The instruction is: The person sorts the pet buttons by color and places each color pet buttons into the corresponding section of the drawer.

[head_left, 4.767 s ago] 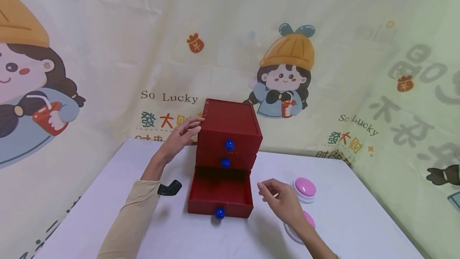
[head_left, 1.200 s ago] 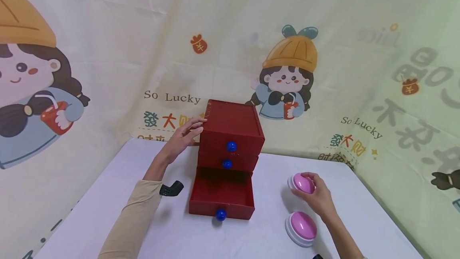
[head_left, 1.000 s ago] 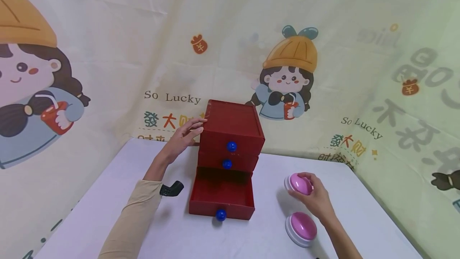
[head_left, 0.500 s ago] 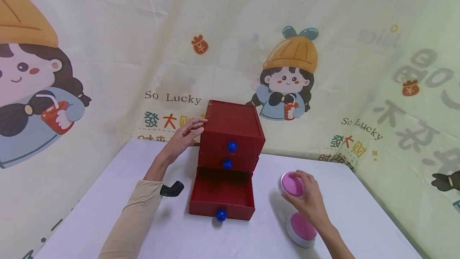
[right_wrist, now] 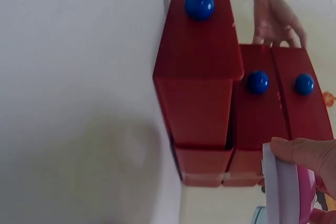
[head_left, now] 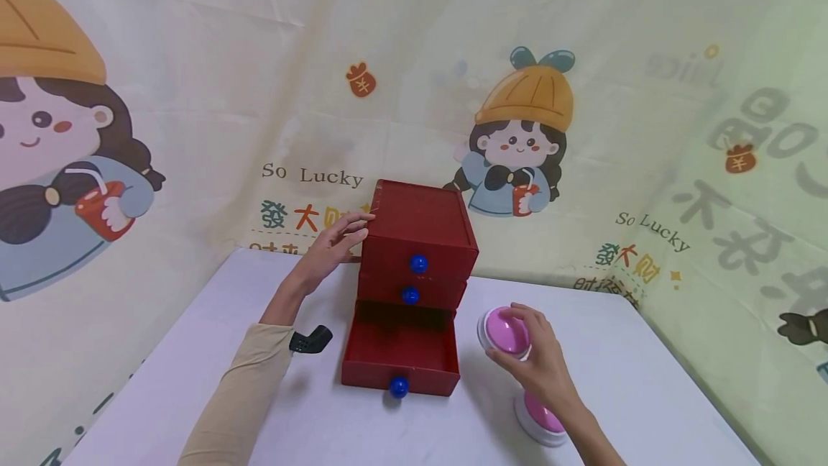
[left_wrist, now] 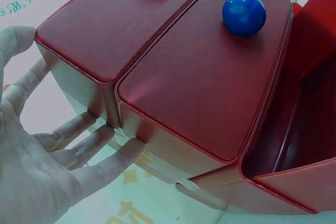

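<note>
A red three-drawer cabinet (head_left: 423, 214) with blue knobs stands mid-table. Its upper two drawers are in; the bottom drawer (head_left: 369, 374) is pulled out toward me. My left hand (head_left: 320, 254) touches the cabinet's left side, its fingers extended against the panel, as the left wrist view also shows. Right of the drawer, my right hand (head_left: 540, 362) grips a round pink-domed push button (head_left: 507, 331) between thumb and fingers, raised off the table. The right wrist view catches the button's white base (right_wrist: 283, 192) edge-on. A second, similar push button (head_left: 542, 416) lies below, partly hidden by my right hand.
The white table (head_left: 621, 365) runs out to both sides. Behind it hangs a printed cloth (head_left: 414, 128) with cartoon figures and lettering. A black wrist-camera mount (head_left: 311, 340) sticks out from my left sleeve (head_left: 242, 394).
My right hand has taken hold of the farther push button, lifted it, and carried it left toward the drawer. The left hand has stayed at the cabinet's side.
</note>
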{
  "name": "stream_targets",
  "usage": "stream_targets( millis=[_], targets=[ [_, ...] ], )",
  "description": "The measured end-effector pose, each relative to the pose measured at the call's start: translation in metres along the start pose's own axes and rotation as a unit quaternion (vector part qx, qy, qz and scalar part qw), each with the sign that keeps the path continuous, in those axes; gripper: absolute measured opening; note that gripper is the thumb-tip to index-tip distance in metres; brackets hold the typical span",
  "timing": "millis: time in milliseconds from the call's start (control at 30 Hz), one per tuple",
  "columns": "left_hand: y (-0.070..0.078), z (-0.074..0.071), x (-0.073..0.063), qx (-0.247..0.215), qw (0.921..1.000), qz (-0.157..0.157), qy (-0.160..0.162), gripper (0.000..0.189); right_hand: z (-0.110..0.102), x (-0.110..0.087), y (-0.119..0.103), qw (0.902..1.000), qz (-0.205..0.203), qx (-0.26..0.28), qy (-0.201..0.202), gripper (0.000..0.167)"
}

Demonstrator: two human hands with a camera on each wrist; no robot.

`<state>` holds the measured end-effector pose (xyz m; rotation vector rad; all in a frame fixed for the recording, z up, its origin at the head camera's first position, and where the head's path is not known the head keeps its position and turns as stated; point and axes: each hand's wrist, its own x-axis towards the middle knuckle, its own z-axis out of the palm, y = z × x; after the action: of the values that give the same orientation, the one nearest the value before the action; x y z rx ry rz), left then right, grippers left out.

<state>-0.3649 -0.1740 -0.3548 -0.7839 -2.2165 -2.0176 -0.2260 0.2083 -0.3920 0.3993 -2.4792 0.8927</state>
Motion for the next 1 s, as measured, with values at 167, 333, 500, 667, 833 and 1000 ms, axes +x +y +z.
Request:
stream_targets(
  millis=[167, 333, 500, 667, 833, 1000],
  targets=[
    [0.0, 0.0, 0.0, 0.001, 1.0, 0.0, 0.001, 0.047, 0.004, 0.0, -0.008, 0.9994, 0.021, 0.025, -0.011, 0.067],
    [0.0, 0.0, 0.001, -0.001, 1.0, 0.002, -0.001, 0.046, 0.007, 0.0, -0.014, 0.9959, 0.05, 0.072, -0.022, 0.067],
    [0.0, 0.0, 0.001, 0.0, 1.0, 0.003, 0.001, 0.046, 0.012, 0.0, -0.025, 0.9864, 0.093, 0.131, -0.035, 0.067],
    [-0.001, 0.001, 0.002, 0.0, 1.0, 0.008, 0.001, 0.045, 0.017, -0.001, -0.036, 0.9822, 0.098, 0.155, -0.044, 0.067],
    [-0.001, 0.001, 0.001, 0.0, 1.0, 0.005, 0.003, 0.044, 0.024, 0.001, -0.044, 0.9837, 0.069, 0.159, -0.048, 0.066],
    [-0.001, 0.001, 0.0, -0.001, 1.0, 0.002, 0.004, 0.044, 0.032, 0.003, -0.05, 0.983, 0.037, 0.171, -0.057, 0.066]
  ],
)
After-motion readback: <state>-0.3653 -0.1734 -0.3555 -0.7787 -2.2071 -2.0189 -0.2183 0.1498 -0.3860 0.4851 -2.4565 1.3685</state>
